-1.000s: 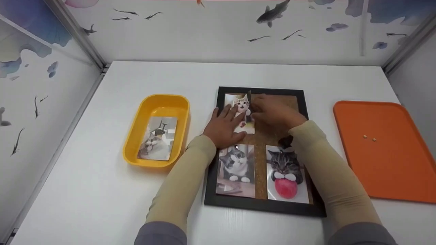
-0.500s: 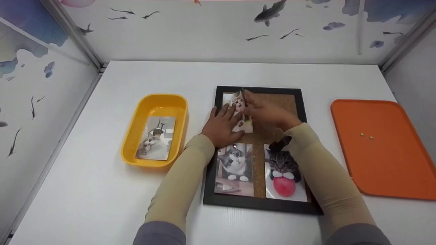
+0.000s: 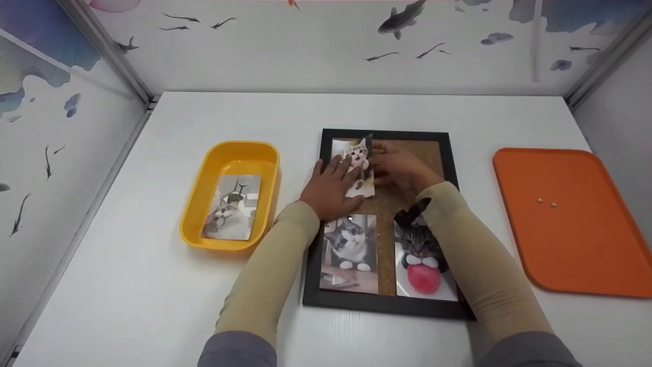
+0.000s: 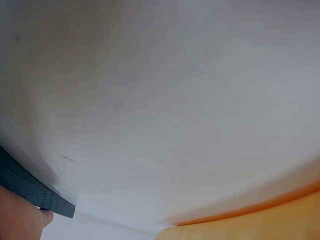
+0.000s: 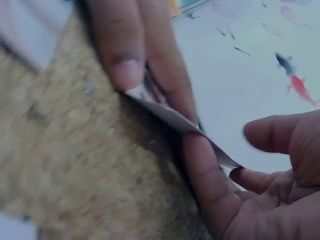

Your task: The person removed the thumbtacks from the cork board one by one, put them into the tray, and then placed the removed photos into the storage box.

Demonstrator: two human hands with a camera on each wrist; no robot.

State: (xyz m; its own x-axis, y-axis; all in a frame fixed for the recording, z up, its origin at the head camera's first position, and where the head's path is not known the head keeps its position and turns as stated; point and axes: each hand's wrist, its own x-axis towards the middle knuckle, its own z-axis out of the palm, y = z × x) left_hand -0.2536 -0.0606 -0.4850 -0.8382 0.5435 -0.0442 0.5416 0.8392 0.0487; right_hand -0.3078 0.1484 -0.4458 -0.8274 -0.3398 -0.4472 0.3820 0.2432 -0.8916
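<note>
In the head view my left hand point(image 3: 331, 188) rests with spread fingers on a kitten photo point(image 3: 359, 153) at the upper left of a black-framed corkboard point(image 3: 389, 255). The right hand point(image 3: 400, 165) is at that photo's right edge, which is raised off the cork. Seen from the right wrist, fingertips point(image 5: 197, 150) touch the underside of the raised edge while the thumb point(image 5: 270, 132) stands apart from it. Below lie a grey-and-white cat photo point(image 3: 350, 255) and a tabby photo with a pink ball point(image 3: 424, 278), partly covered by the right wrist's black strap.
A yellow tray point(image 3: 188, 224) holding another cat photo point(image 3: 232, 209) stands left of the board. On the right, an orange tray point(image 3: 575, 255) bears two small gold pins point(image 3: 546, 203). Walls border the white table point(image 3: 127, 285) at the back and sides.
The right hand moves left over the photo's right edge, bending it, then back slightly right; that edge stands raised again. The left hand stays in place on the photo.
</note>
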